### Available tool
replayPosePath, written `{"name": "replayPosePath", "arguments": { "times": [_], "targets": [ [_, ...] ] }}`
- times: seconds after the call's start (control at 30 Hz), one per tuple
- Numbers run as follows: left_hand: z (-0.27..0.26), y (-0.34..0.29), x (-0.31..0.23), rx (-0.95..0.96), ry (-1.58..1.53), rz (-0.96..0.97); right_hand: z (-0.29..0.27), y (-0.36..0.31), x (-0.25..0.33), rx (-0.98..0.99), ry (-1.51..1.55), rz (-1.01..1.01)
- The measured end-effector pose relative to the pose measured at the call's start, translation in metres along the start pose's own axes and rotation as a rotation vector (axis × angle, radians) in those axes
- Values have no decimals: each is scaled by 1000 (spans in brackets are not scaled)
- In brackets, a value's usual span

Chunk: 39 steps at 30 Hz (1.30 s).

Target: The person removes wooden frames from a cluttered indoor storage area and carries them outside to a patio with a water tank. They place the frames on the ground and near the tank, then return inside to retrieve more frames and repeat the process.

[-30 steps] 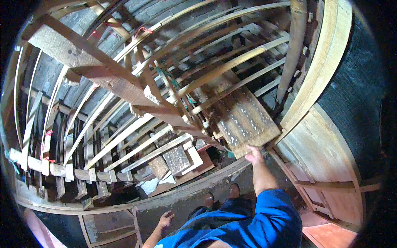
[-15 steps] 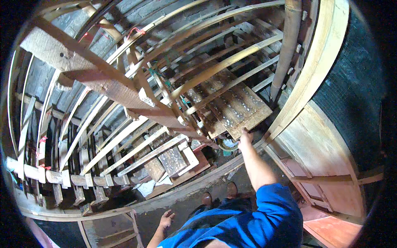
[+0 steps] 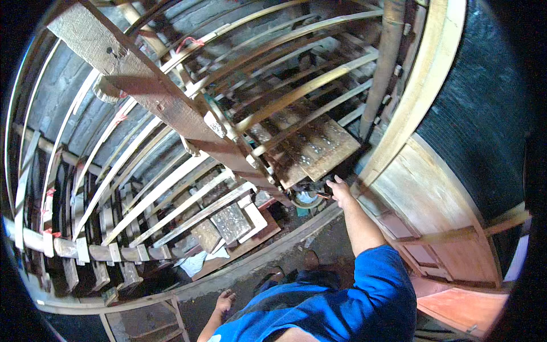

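My right hand (image 3: 341,192) is stretched out just off the near corner of a flat wooden board (image 3: 335,149) dotted with pale specks. Its fingers are apart and no longer touch the board. A second, similar board (image 3: 289,174) lies beside it, partly under a slat. Below the boards, left of my right hand, stands a round container (image 3: 306,200) with something pale in it. A small orange-brown thing (image 3: 323,196) shows at its rim, too small to name. My left hand (image 3: 226,300) hangs low by my side, fingers loosely curled and apart, with nothing visible in it.
A thick wooden beam (image 3: 171,111) slants across the rack of pale slats (image 3: 156,191). Smaller boards (image 3: 232,221) and a white cloth (image 3: 194,263) lie low down. A wooden post (image 3: 419,85), wooden panel (image 3: 424,185) and dark mesh (image 3: 473,114) stand at the right.
My right hand has come away from the board's corner, toward the right. The view has shifted slightly. My left hand stays low at my side.
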<state>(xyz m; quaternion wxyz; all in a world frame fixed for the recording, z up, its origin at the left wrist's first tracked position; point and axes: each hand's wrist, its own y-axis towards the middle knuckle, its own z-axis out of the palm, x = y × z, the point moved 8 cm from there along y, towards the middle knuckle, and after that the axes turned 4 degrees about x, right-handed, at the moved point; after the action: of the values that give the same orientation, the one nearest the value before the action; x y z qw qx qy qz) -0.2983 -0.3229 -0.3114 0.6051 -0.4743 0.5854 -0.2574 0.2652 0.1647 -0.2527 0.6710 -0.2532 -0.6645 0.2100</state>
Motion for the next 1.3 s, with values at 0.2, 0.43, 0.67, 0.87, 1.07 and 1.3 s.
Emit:
{"name": "replayPosePath", "arguments": {
  "times": [0.2, 0.43, 0.67, 0.87, 1.07, 1.3],
  "targets": [
    [12, 27, -22, 214, -135, 54, -151, -142, 29, -835, -777, -388],
    [21, 71, -32, 218, 35, -97, -296, -364, 110, -1623, -987, -507],
    [69, 11, -149, 176, 595, 289, -383, -378, 114, -1447, -1121, -39],
    [63, 21, -133, 118, 295, 146, -401, -348, 98, -1326, -1126, 23],
    [3, 57, -59, 100, 203, -9, -401, -341, 91, -1380, -1158, -22],
    [-14, 62, -9, 200, 65, -59, -389, -355, 83, -1388, -1204, 98]
  ]
}}
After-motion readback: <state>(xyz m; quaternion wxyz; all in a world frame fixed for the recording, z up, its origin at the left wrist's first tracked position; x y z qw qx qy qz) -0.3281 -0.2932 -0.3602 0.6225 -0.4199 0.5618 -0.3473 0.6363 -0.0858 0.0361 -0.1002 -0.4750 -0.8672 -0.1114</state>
